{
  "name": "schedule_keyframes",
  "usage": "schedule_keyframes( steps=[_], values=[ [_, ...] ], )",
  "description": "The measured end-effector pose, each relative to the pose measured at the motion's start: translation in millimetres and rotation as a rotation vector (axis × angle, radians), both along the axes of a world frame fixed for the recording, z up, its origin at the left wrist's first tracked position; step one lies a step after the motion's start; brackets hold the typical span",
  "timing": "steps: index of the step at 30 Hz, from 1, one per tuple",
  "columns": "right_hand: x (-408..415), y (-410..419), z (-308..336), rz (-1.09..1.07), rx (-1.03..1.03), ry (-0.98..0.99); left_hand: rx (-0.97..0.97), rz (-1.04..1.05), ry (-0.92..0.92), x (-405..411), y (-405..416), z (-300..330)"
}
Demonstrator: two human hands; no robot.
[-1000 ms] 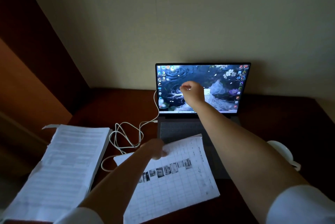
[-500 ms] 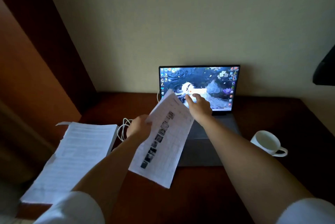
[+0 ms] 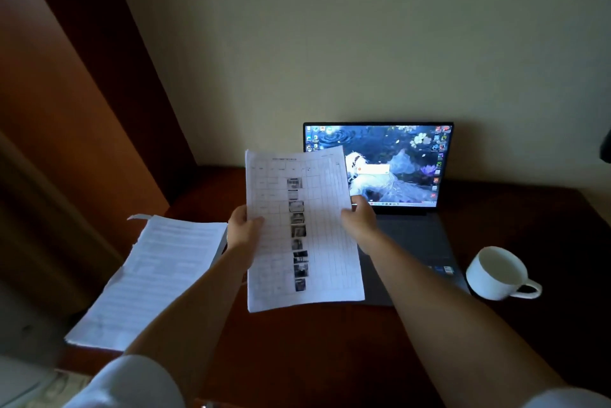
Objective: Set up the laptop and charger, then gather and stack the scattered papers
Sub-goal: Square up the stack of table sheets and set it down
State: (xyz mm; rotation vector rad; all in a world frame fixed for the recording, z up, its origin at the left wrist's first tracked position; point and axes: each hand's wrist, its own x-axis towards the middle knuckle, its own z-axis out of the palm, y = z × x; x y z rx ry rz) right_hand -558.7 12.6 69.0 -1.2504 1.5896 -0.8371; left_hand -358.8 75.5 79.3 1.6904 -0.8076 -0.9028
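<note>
A thick stack of white printed papers (image 3: 155, 275) lies at the dark wooden counter's (image 3: 314, 351) left edge. The left hand (image 3: 243, 229) and right hand (image 3: 358, 220) pinch one white gridded sheet (image 3: 307, 229) by its sides — raised before the open grey laptop (image 3: 396, 209). A white ceramic cup (image 3: 499, 273) stands right.

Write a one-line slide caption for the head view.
Both hands, left and right, hold a gridded sheet above the desk, between paper stack and open laptop.
</note>
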Motion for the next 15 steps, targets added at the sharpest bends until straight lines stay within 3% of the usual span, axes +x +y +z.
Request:
schedule_keyframes(
  steps=[7,15],
  values=[
    [38.6,4.0,-14.1,0.036,-0.041,0.026,0.109,0.115,-0.122,13.1,8.7,-7.2],
    [119.8,37.0,-39.3,0.087,0.022,0.049,0.204,0.123,-0.097,106.0,35.8,-25.1]
  ],
)
